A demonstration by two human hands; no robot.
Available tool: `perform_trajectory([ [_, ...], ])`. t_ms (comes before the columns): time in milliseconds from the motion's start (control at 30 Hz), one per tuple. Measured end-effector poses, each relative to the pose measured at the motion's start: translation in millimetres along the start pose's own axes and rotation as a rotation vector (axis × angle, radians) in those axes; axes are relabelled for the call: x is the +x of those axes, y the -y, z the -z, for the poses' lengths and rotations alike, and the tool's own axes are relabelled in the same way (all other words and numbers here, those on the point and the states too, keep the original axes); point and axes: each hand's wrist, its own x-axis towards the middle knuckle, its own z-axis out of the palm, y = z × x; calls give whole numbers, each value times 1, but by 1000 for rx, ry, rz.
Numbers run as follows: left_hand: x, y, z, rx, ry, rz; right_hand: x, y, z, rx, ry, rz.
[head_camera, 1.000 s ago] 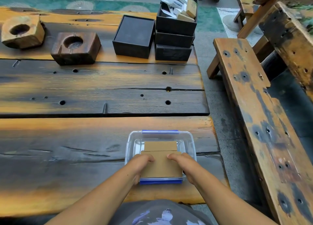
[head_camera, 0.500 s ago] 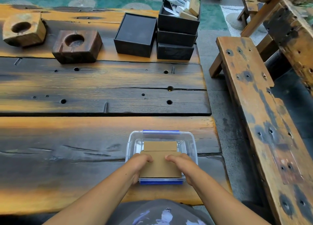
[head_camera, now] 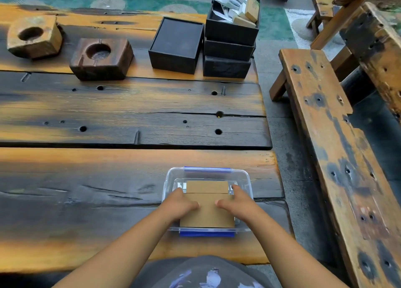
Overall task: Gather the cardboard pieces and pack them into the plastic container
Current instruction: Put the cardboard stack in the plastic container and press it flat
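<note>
A clear plastic container (head_camera: 208, 173) with blue clips stands near the table's front right corner. Brown cardboard pieces (head_camera: 207, 214) lie stacked flat inside it, a second piece (head_camera: 207, 186) showing behind the top one. My left hand (head_camera: 181, 205) grips the top piece's left edge, thumb on top. My right hand (head_camera: 236, 203) holds its right edge the same way, fingers reaching along the container's inner wall. The piece's near edge sits over the container's front rim.
Two hollowed wooden blocks (head_camera: 101, 58) stand at the back left. A black box (head_camera: 176, 45) and a stack of black boxes (head_camera: 231, 40) holding paper and small cartons stand at the back. A worn wooden bench (head_camera: 338, 148) runs along the right, past the table's edge.
Both hands have spread apart to the card's side edges, and their fingers have slid farther into the container. The container has not moved.
</note>
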Motion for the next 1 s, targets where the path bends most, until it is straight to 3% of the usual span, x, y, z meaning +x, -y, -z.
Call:
perform_trajectory([
  [100,3,-10,6,353,22,-33,1,9,0,-238,-10,62],
  [200,7,-14,10,465,22,-53,2,13,3,-289,9,32],
  [433,11,-4,7,437,33,-108,6,-7,-4,-375,-34,101],
  [1000,28,-10,7,484,126,-18,15,-9,-6,-209,16,123],
])
